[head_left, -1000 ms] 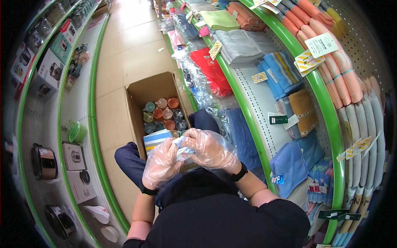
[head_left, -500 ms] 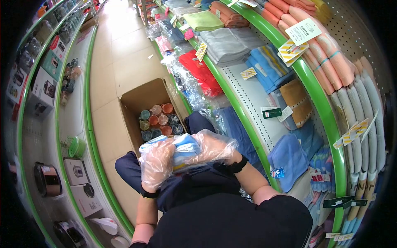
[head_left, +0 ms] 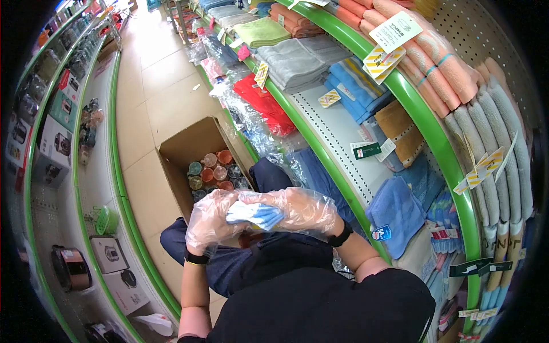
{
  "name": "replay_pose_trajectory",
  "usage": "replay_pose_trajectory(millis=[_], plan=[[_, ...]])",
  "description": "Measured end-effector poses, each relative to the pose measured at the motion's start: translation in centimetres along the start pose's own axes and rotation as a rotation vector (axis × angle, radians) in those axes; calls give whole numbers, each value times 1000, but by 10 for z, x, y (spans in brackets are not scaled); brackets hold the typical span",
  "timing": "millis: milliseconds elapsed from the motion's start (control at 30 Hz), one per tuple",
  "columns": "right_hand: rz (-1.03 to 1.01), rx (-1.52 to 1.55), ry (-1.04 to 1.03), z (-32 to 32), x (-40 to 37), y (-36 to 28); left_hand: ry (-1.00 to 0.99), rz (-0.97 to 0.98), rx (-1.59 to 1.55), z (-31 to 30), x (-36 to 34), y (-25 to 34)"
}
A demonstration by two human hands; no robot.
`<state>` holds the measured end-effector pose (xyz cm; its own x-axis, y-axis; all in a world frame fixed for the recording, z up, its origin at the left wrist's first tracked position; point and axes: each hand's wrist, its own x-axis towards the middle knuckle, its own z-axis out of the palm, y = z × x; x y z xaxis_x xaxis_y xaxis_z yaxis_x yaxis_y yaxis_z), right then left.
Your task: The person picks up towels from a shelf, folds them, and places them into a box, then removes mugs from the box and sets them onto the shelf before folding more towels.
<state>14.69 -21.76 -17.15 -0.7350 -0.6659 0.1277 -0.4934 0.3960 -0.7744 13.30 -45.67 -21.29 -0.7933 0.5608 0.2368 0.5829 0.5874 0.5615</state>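
Observation:
Between my two hands, over my lap, is a folded blue-and-white cloth (head_left: 255, 214). My left hand (head_left: 214, 218), in a loose clear plastic glove, is closed on its left end. From the other side my right hand (head_left: 303, 211), gloved the same way, grips the right end. The fingers wrap over the cloth's far edge and partly hide it. Just beyond the hands, an open cardboard box (head_left: 191, 140) on the floor contains several coloured cups (head_left: 220, 172).
Shelving with a green edge (head_left: 320, 143) on the right carries folded towels, including a grey one (head_left: 286, 60) and a blue one (head_left: 394, 214). Bagged red fabric (head_left: 263, 103) lies lower. The left shelf (head_left: 128, 246) bears boxed appliances and a green basket (head_left: 106, 220). Tiled floor runs between.
Both hands have turned the cloth and drawn it lower and nearer to me. It shows a smaller, more bunched striped face. The camera view has shifted slightly.

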Motion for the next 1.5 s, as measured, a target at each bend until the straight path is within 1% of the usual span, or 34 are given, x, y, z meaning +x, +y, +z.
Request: replay_pose_trajectory(millis=[33,67,100,167,200,233,300,367,433,467,500,567,600,733,800,867,933,967,1033,1067,1100,1133,1167,1200,1233,1267,1300,1367,1400,1433,1500], plan=[[-6,32,-29,-3,-2,-1,-42,37,48,2,0,-3],[-10,84,-39,0,-4,3,-17,99,101,3,4,-2],[-12,84,-35,4,-6,9,-18,102,104,3,5,-4],[-92,64,-8,13,-10,16,-150,112,67,7,3,-12],[-41,63,-18,15,-13,15,-144,147,81,12,1,-17],[-43,63,-17,14,-12,13,-143,147,84,12,1,-16],[-29,147,-21,12,-11,9,-189,44,46,12,1,-13],[-23,164,0,12,-10,11,-173,66,96,5,1,-7],[31,247,55,7,-8,7,-106,44,130,0,2,-2],[-5,180,74,12,-9,16,-106,45,132,-2,3,0],[-7,180,75,14,-9,16,-93,53,164,-5,4,3],[59,75,90,16,-8,15,-78,61,198,-5,5,7],[58,74,91,17,-7,16,-70,51,261,-2,5,9],[0,-61,148,19,-8,15,-93,43,431,3,1,9],[-30,-116,179,19,-7,16,-98,13,371,3,-1,9],[-170,-74,225,22,-5,17,-103,-18,310,3,-3,14],[-194,-81,210,30,-4,21,-177,-139,449,2,-5,20],[-218,-89,197,32,-2,21,-174,-141,447,0,-4,21],[-200,-65,149,34,0,18,-92,136,188,-4,-3,21],[-220,-54,142,37,2,18,-101,149,77,-4,-1,23],[-241,-43,137,39,3,20,-100,146,79,-2,-6,19],[-290,-104,139,39,4,22,-105,111,96,5,-13,11],[-291,-103,140,38,3,21,-111,76,112,11,-17,3],[-237,-104,206,36,1,20,5,177,56,16,-16,-3],[-181,-107,273,34,0,19,2,180,56,12,-13,-1],[-124,-174,265,35,-1,19,-37,146,89,7,-10,4],[-121,-176,266,35,-2,19,-74,110,121,4,-7,8],[28,482,396,34,2,14,-60,119,143,2,-4,9],[156,270,199,18,-2,10,-47,127,167,2,-4,10],[156,269,199,19,-3,18,-47,128,167,3,-3,11],[118,202,22,25,-4,41,-41,115,200,3,-2,12]])
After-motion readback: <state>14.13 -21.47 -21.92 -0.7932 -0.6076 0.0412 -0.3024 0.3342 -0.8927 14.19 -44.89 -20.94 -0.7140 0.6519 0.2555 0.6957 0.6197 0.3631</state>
